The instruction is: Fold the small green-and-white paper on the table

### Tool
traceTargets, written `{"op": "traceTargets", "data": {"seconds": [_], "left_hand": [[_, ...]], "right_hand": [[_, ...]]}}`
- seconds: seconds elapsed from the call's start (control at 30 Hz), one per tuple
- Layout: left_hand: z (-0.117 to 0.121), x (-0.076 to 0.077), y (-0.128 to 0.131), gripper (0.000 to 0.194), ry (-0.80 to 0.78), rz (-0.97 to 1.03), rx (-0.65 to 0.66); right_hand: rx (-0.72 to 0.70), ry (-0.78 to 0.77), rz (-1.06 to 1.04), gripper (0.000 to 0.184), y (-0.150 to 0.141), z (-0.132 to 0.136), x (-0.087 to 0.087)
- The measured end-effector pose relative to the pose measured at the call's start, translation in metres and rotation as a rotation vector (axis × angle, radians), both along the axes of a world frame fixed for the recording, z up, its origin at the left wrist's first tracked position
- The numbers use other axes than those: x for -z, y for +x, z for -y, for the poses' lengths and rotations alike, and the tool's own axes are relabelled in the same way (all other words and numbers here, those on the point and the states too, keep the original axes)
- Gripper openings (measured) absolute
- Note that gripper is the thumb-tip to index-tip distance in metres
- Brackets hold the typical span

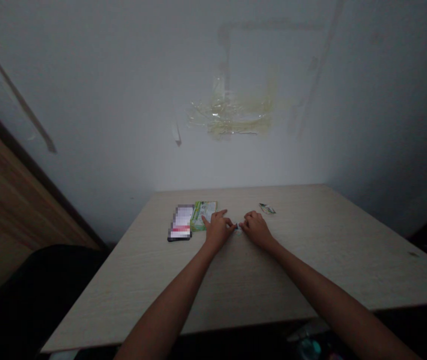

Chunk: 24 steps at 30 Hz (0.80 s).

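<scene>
Both my arms reach forward over a pale wooden table [311, 260]. My left hand [218, 228] and my right hand [255, 228] meet near the table's middle, fingertips pinched together on a tiny pale object [237, 227] that is too small to name. Just left of my left hand lies a green and white packet [203, 214], partly under my fingers. Beside it lies a phone [181, 223] with a lit screen. A small torn wrapper piece [267, 209] lies just beyond my right hand.
A white wall with old yellowed tape remains [232, 117] stands right behind the table. A wooden panel [7, 200] rises at the left. Something dark [33, 290] sits below the table's left edge.
</scene>
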<state>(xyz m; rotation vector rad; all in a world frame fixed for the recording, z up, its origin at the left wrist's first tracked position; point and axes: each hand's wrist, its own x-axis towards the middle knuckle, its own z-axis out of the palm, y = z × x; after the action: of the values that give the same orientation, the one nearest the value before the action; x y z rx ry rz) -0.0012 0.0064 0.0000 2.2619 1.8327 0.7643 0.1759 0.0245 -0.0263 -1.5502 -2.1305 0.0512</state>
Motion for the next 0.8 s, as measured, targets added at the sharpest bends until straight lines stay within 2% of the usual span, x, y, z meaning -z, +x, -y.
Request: {"op": "traceTargets", "data": {"seconds": [0.4,0.8], "left_hand": [[0.001,0.000,0.001,0.015,0.038,-0.001,0.005],[0.003,0.001,0.002,0.015,0.058,-0.047,0.014]], "right_hand": [[0.015,0.030,0.059,0.019,-0.002,0.002,-0.004],[0.037,-0.036,0.079,0.020,-0.005,0.008,-0.015]]}}
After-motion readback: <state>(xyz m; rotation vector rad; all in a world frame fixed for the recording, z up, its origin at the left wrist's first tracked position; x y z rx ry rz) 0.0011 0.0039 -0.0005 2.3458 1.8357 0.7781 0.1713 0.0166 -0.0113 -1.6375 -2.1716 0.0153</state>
